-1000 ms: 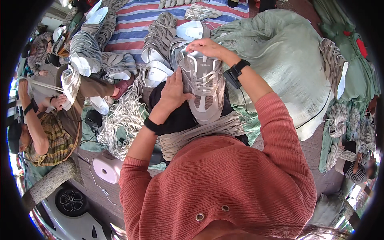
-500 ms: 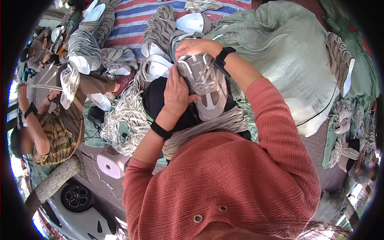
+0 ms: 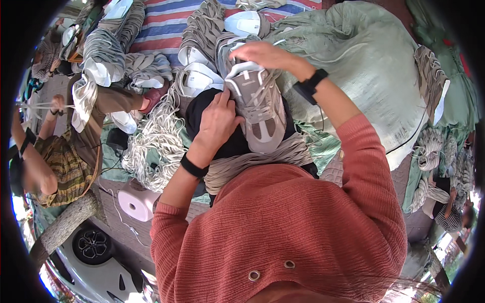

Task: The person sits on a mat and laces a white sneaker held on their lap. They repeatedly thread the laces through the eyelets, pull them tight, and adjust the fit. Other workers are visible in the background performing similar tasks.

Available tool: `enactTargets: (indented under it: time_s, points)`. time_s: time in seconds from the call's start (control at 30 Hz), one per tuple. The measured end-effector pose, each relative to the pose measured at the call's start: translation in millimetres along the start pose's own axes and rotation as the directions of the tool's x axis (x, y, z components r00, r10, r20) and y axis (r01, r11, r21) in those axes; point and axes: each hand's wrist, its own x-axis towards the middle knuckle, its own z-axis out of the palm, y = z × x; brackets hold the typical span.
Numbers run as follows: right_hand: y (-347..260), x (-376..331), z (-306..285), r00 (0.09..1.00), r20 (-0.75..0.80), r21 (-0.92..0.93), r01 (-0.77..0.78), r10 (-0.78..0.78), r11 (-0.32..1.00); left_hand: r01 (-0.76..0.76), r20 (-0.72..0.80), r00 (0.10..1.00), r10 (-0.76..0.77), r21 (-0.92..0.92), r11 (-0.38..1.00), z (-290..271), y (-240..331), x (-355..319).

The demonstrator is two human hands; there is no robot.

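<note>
On my lap lies a grey-beige sneaker upper (image 3: 261,108), its mesh toe toward me and its white-edged tongue and collar pointing away. Laces cross its middle. My left hand (image 3: 218,117) is at its left edge, fingers curled against the side and thumb over it. Past the collar, my right hand (image 3: 265,54) is raised with fingers stretched out to the left, and nothing shows in it. Just beyond are more stacked uppers (image 3: 202,25), one with a white insole-shaped piece (image 3: 201,80). A bundle of pale laces (image 3: 262,160) lies across my lap.
A pile of loose white laces (image 3: 154,146) lies left of my knee, near a pink stool (image 3: 137,200). A large pale green sack (image 3: 353,76) bulges at the right. Another person (image 3: 65,166) sits at the left. A striped sheet (image 3: 161,25) spreads behind the stacks.
My right hand has lifted off the upper's collar, its wrist moving right. The upper now lies flatter, with its toe and laces uncovered. My left hand's fingers have curled from lying straight.
</note>
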Motion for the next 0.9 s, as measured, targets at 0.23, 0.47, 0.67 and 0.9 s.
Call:
enactTargets:
  time_s: [0.23, 0.47, 0.67, 0.9]
  points:
    - [14.4, -135.1, -113.6, 0.769, -0.413, 0.029, -0.524, 0.488, 0.851, -0.138, -0.317, 0.948, 0.022, -0.35, 0.926, 8.1, -5.1, 30.4]
    - [-1.7, -373.4, -299.0, 0.616, -0.765, -0.124, -0.429, 0.19, 0.895, -0.07, -0.166, 0.986, -0.021, -0.522, 0.85, 21.2, -16.5, 55.0]
    - [-32.7, -461.6, -357.0, -0.127, -0.983, -0.041, -0.558, -0.134, 0.829, -0.126, -0.159, 0.985, 0.07, -0.373, 0.919, 15.7, -10.2, 67.1]
    - [12.4, -280.6, -208.5, 0.673, -0.735, -0.285, -0.201, -0.079, 0.937, -0.201, -0.141, 0.974, 0.179, -0.159, 0.967, 26.7, 12.4, 70.8]
